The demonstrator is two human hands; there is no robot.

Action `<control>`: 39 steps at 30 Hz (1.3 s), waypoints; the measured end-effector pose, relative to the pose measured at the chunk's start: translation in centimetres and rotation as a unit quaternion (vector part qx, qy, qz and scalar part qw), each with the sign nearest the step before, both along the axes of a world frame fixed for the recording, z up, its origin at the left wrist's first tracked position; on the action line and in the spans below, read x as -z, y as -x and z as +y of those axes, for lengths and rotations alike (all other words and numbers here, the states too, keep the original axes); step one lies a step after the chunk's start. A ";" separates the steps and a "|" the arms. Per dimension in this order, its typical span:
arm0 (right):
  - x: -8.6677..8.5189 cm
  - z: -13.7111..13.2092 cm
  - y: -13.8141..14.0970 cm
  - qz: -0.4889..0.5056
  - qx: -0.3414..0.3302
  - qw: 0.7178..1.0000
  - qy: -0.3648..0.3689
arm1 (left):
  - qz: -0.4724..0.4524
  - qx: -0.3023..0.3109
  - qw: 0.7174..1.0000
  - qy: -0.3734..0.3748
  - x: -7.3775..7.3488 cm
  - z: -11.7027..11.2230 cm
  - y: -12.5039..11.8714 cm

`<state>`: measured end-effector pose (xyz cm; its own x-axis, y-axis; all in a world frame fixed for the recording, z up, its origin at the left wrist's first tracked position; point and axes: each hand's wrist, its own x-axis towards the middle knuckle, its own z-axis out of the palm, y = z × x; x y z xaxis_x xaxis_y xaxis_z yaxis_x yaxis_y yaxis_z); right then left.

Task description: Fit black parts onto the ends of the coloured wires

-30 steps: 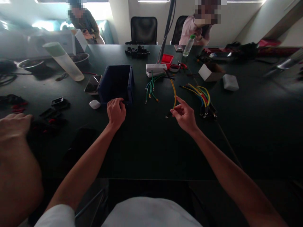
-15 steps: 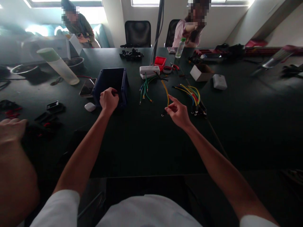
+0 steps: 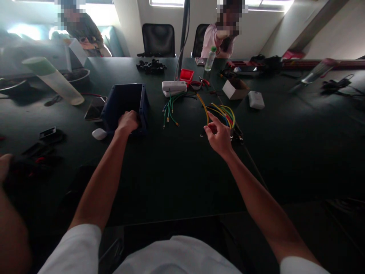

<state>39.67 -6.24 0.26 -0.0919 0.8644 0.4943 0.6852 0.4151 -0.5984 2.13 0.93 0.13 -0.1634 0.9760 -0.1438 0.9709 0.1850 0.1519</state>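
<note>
My left hand [image 3: 129,121] reaches into the front of a dark blue bin [image 3: 145,102]; its fingers are hidden inside, so what they touch cannot be seen. Between thumb and fingers, my right hand [image 3: 219,134] pinches a yellow wire [image 3: 203,103] with a ring terminal at its near end. Just right of that hand lies a bundle of yellow, green, red and blue wires [image 3: 231,115] with ring terminals. Several green wires [image 3: 170,108] are spread in front of a white box-like device [image 3: 173,86].
A phone [image 3: 95,109] and a white case [image 3: 99,134] lie beside the bin. Farther back are a red tray [image 3: 187,75], pliers [image 3: 204,82], an open carton [image 3: 235,89] and bottles. Another person's arm [image 3: 11,228] rests at far left; two people are across the table.
My left hand has sunk deeper into the bin. My right hand, with the yellow wire, has moved right toward the wire bundle. The view has shifted slightly, and the neighbour's arm has drawn back left.
</note>
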 end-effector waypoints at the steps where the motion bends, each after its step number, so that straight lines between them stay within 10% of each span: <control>1: 0.1 0.1 -0.1 -0.005 0.008 1.000 -0.005 | 0.011 0.004 1.000 0.004 -0.1 -0.1 -0.1; 10: -0.1 1.1 -1.7 -0.052 0.082 0.994 -0.048 | 0.052 0.047 0.997 -0.017 -1.1 -0.5 -0.3; 19: -0.7 1.8 -3.8 -0.095 0.158 0.982 -0.047 | -0.023 0.074 0.993 -0.085 1.2 0.4 1.5; 39: -1.7 2.2 -6.1 -0.213 0.256 0.939 0.085 | -0.077 0.090 0.989 -0.082 0.7 -0.1 1.4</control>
<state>45.79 -4.07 1.98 0.1990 0.9126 0.3571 0.9613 -0.1109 -0.2522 0.68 0.82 -0.59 0.0273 0.9996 0.0102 0.9486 -0.0291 0.3151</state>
